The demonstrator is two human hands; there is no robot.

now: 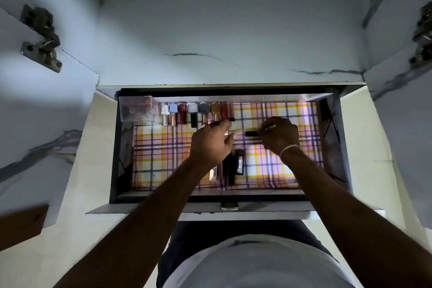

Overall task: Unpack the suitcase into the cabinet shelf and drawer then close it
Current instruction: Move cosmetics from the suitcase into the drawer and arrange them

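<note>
Both hands hold cosmetic tubes over drawer's open middle.

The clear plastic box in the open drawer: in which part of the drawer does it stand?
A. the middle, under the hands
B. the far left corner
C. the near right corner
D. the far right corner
B: the clear plastic box stands in the drawer's far left corner, left of the row of small bottles.
</note>
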